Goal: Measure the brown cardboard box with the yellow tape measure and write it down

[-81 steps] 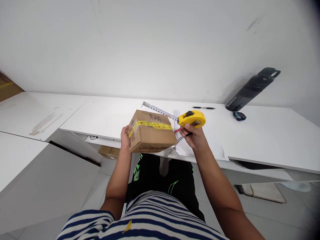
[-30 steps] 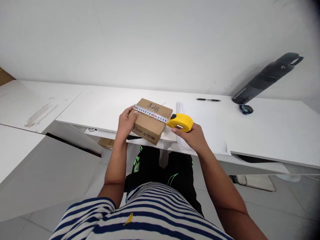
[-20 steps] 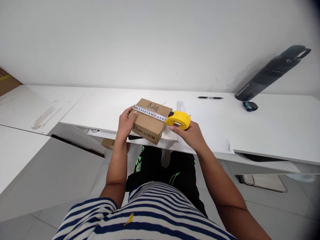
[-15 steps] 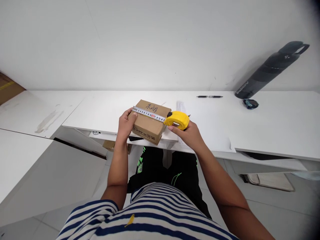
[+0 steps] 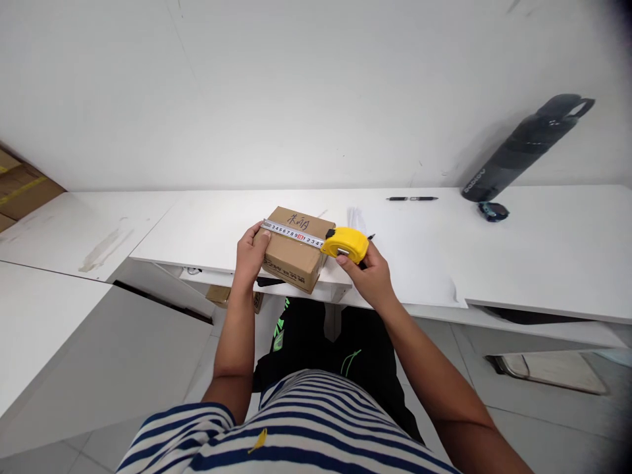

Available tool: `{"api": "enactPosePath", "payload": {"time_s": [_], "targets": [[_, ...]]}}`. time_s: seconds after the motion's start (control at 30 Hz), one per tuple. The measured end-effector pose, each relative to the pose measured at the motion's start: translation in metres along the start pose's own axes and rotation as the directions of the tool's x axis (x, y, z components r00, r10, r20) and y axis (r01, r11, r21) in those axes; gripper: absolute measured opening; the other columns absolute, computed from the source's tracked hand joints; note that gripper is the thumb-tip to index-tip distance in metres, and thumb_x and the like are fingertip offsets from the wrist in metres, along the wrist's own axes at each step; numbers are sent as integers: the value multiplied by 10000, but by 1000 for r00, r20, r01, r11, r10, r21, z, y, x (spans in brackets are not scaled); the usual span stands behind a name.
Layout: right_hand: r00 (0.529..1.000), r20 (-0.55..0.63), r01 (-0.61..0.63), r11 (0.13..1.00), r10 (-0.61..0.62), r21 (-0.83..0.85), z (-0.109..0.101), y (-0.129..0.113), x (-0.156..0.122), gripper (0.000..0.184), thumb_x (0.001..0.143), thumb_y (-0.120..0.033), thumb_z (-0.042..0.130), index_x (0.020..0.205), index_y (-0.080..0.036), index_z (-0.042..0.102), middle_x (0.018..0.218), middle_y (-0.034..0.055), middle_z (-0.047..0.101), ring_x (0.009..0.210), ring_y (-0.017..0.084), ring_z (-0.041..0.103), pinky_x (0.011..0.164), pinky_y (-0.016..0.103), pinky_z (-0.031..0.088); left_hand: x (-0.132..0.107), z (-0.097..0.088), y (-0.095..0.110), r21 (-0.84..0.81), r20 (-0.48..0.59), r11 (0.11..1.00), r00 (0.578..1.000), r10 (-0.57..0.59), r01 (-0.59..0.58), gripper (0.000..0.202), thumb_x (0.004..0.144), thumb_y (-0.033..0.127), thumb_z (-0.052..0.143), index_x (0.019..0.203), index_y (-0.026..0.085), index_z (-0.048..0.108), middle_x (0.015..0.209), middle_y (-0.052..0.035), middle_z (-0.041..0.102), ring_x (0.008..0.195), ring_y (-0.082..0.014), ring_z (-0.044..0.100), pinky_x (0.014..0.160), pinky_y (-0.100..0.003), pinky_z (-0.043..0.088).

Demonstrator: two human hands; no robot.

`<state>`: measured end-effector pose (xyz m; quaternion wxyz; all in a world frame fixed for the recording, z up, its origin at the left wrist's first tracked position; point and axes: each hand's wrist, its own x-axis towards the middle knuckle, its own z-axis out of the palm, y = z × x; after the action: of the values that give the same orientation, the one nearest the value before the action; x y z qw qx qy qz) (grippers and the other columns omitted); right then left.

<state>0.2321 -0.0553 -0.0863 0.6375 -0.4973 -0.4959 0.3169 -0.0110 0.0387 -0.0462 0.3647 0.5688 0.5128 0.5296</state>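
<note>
A small brown cardboard box (image 5: 291,260) with handwriting on top is at the table's front edge, partly overhanging it. My left hand (image 5: 251,253) is closed around its left end, the thumb on top by the hook of the tape. Across the top of the box runs the pulled-out steel blade (image 5: 296,235), its numbers facing up. At the box's right side my right hand (image 5: 370,273) grips the yellow tape measure (image 5: 347,243). A dark pointed tip shows behind that case; what it belongs to is hidden.
White paper sheets (image 5: 419,270) lie to the right on the white table (image 5: 533,263). Behind them are a black pen (image 5: 412,198), a dark bottle (image 5: 523,148) by the wall and a small dark round object (image 5: 492,211). Larger cardboard boxes (image 5: 27,187) stand far left.
The view has shifted a little, so the table sits slightly lower. My right hand has turned slightly with the tape measure; the blade still lies across the box.
</note>
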Motion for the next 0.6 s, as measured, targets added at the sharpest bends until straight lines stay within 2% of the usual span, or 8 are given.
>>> {"api": "enactPosePath", "payload": {"time_s": [0.1, 0.2, 0.3, 0.37, 0.43, 0.5, 0.53, 0.6], "targets": [[995, -51, 87, 996, -88, -33, 0, -7, 4, 505, 720, -556, 834, 1078, -231, 691, 979, 52, 773, 903, 231, 723, 797, 371, 602, -3, 6, -2, -20, -97, 1000, 995, -3, 2, 483, 848, 330, 674, 1301, 167, 644, 1350, -137, 689, 1249, -258, 651, 1118, -421, 493], [961, -217, 181, 983, -173, 18, -4, -22, 10, 483, 695, -572, 853, 991, -243, 660, 871, 5, 749, 734, 167, 691, 655, 303, 573, -10, 16, -4, 3, -213, 999, 976, 39, -39, 410, 877, 298, 642, 1265, 165, 642, 1355, -147, 680, 1275, -253, 638, 1132, -410, 481], [882, -440, 262, 951, -168, 163, -17, -40, 14, 473, 775, -652, 760, 907, -235, 581, 759, -16, 709, 509, 94, 568, 420, 211, 397, -12, 28, -2, 61, -293, 994, 950, 106, -93, 288, 929, 276, 566, 1178, 175, 670, 1418, -141, 642, 1353, -241, 583, 1188, -403, 420], [828, -546, 294, 928, -128, 228, -29, -47, 16, 497, 828, -708, 667, 892, -226, 565, 736, -5, 696, 475, 88, 546, 361, 191, 273, -9, 33, 0, 113, -347, 983, 922, 173, -142, 274, 953, 258, 518, 1176, 179, 657, 1467, -140, 601, 1418, -231, 519, 1227, -404, 361], [800, -595, 276, 926, -73, 258, -43, -48, 13, 529, 857, -745, 592, 903, -218, 576, 718, 5, 693, 452, 89, 528, 351, 197, 217, -8, 37, 3, 217, -411, 954, 868, 281, -206, 283, 966, 281, 510, 1202, 184, 632, 1504, -145, 554, 1478, -241, 436, 1264, -435, 284], [822, -570, 194, 942, -4, 273, -52, -42, 4, 559, 877, -764, 535, 912, -209, 589, 681, 8, 692, 387, 71, 426, 355, 216, 184, -19, 42, 6, 317, -432, 906, 807, 403, -282, 333, 977, 382, 525, 1240, 195, 606, 1533, -151, 496, 1523, -267, 348, 1285, -477, 208], [843, -537, 140, 951, 31, 275, -54, -37, -3, 576, 883, -775, 506, 911, -207, 595, 662, 10, 689, 363, 62, 360, 359, 228, 171, -30, 46, 6, 332, -408, 885, 796, 447, -327, 392, 973, 464, 534, 1259, 203, 594, 1531, -156, 480, 1529, -283, 330, 1286, -492, 198], [886, -454, 27, 966, 97, 259, -51, -25, -23, 620, 889, -807, 434, 895, -210, 602, 638, 17, 676, 355, 65, 288, 369, 253, 173, -63, 59, 6, 242, -267, 877, 841, 471, -415, 577, 921, 654, 548, 1300, 220, 568, 1487, -168, 495, 1498, -312, 374, 1259, -503, 271]]}}
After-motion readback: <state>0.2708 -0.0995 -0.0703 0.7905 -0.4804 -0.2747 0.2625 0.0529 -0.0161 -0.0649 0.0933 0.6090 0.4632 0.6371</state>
